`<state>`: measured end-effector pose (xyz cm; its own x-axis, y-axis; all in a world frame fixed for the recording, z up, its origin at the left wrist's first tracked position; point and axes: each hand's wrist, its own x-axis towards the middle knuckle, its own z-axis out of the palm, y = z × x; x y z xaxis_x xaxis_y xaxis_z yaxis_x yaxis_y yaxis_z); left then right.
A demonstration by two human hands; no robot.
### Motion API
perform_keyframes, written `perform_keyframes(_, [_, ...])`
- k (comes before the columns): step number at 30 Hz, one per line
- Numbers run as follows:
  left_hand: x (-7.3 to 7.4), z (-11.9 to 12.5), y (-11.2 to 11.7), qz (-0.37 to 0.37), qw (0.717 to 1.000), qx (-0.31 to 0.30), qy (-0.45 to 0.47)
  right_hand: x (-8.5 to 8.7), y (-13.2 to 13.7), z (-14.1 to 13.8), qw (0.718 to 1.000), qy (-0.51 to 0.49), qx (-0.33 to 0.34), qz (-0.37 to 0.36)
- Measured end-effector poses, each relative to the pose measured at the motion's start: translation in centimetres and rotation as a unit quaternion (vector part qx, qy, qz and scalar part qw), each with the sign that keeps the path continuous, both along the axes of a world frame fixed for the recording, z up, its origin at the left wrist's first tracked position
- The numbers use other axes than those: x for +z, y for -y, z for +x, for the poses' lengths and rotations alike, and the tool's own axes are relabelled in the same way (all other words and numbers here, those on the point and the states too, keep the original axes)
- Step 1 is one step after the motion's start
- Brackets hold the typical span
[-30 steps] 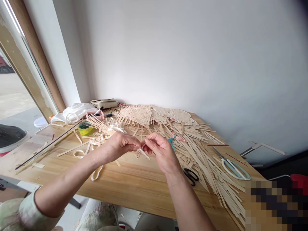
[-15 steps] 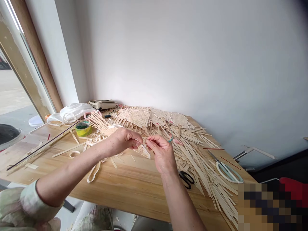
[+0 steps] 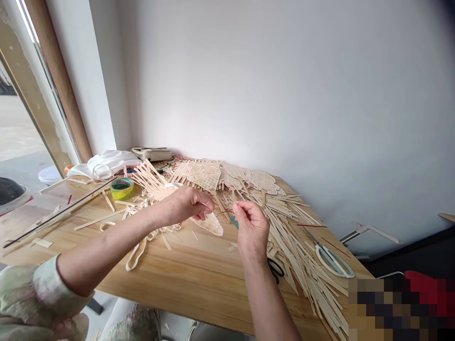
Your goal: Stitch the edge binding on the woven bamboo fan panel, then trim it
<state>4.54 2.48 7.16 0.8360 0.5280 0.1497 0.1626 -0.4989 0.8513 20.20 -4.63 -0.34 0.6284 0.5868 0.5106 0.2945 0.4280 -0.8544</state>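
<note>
The pointed piece of pale woven strip [image 3: 209, 224] hangs from the left hand [image 3: 188, 204] over the middle of the desk [image 3: 199, 293], its tip toward the right hand. The left hand is closed, fingers and thumb pinching the piece's upper end. The right hand [image 3: 250, 228] is raised and half open, with thumb and forefinger [image 3: 237, 207] pinched together. A thin dark strand [image 3: 225, 211] seems to run from that pinch toward the piece, though it is too fine to be sure of its grip.

A teal tie [image 3: 233, 221] shows just beyond the right hand. Black-handled scissors [image 3: 276, 270] lie partly hidden by the right wrist, and white-handled scissors [image 3: 332, 261] sit near the desk's right edge beside a spread of loose cut strips [image 3: 295, 237]. Finished woven panels [image 3: 204, 176] lie toward the back edge, with a roll of green tape [image 3: 122, 188] and looped white strips [image 3: 135, 253] to the left.

This looks like fine work on the strand at the woven piece, and it calls for a steady pinch and light tension.
</note>
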Motion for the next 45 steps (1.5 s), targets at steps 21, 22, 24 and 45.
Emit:
perform_keyframes(21, [-0.7,-0.8,-0.5,0.047,0.998,-0.043,0.004,0.4,0.7,0.7,0.957,0.279,-0.083,-0.011])
perform_keyframes(22, [-1.0,-1.1,-0.6,0.084,0.995,-0.057,0.012,0.6,0.8,0.7,0.955,0.286,-0.075,-0.009])
perform_keyframes(24, [-1.7,-1.8,-0.7,0.158,0.984,-0.079,0.033,1.1,1.1,0.7,0.952,0.303,-0.054,-0.001])
perform_keyframes(45, [-4.9,-5.4,1.3,0.341,0.924,-0.132,0.115,3.3,4.9,-0.7,0.809,0.574,0.121,0.016])
